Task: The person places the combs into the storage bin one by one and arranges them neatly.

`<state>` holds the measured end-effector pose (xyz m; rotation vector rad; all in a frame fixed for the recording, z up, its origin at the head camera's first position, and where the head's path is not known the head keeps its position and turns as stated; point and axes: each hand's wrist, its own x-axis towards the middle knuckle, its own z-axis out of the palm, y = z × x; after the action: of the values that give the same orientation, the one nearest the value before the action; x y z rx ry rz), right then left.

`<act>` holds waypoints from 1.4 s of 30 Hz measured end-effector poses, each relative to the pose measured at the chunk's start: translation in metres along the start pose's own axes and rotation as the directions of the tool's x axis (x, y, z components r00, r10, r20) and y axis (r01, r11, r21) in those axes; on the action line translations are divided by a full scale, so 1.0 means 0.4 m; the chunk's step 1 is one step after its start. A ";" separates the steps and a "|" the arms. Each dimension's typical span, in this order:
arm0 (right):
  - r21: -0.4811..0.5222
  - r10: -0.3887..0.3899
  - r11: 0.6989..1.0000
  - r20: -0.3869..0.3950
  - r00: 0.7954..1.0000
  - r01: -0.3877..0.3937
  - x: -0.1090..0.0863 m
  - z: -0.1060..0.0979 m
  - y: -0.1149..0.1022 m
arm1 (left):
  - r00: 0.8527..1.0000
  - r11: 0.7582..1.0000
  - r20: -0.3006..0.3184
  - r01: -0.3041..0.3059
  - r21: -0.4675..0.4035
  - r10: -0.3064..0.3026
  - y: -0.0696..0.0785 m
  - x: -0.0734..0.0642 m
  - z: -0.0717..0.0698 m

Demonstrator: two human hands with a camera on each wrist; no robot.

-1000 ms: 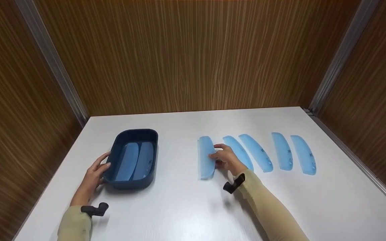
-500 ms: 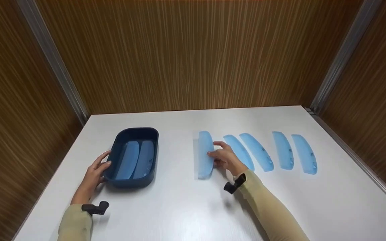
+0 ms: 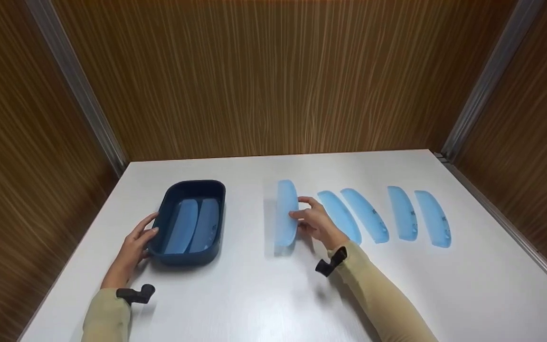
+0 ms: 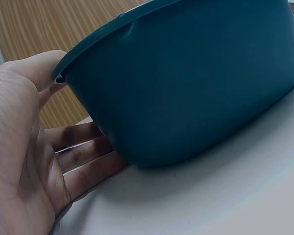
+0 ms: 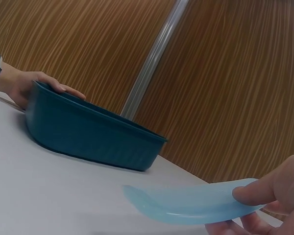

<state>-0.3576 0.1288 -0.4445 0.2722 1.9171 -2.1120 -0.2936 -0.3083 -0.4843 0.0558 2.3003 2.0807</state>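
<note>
In the head view my right hand (image 3: 317, 222) pinches a translucent light-blue comb (image 3: 285, 213), thumb on top and fingers beneath. The comb, with one curved and one straight edge, is held above the table, its shadow to the left. The right wrist view shows fine lines on this comb (image 5: 186, 203). My left hand (image 3: 133, 247) holds the near-left side of a dark blue tub (image 3: 188, 260). In the left wrist view, the thumb goes over the tub's rim and several fingers touch its outer wall (image 4: 186, 88). Two combs (image 3: 182, 227) lie side by side inside the tub.
To the right of my right hand, several more light-blue combs (image 3: 364, 216) lie slanted on the white table (image 3: 249, 294). The nearest is partly covered by my right wrist. Brown wood-grain panels (image 3: 273, 80) with metal corner strips enclose the back and sides.
The comb in my right hand has risen from near the table and shifted slightly left and away from me. My left hand and the tub stay in place.
</note>
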 end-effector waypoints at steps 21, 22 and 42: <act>0.014 -0.038 0.999 0.097 0.995 0.037 -0.023 0.049 -0.004 | 1.000 1.000 -0.014 0.008 0.027 -0.007 -0.001 -0.005 -0.011; 0.016 -0.038 0.999 0.104 0.994 0.037 -0.024 0.051 -0.005 | 1.000 0.999 -0.014 0.008 0.033 -0.008 -0.002 -0.004 -0.011; 0.031 -0.022 0.999 0.165 0.986 0.017 -0.034 0.106 -0.012 | 1.000 1.000 -0.005 0.019 0.011 -0.019 -0.007 0.002 -0.006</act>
<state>-0.3443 0.0882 -0.4314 0.0802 1.8026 -2.1044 -0.2945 -0.3109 -0.4867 0.0290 2.3063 2.0620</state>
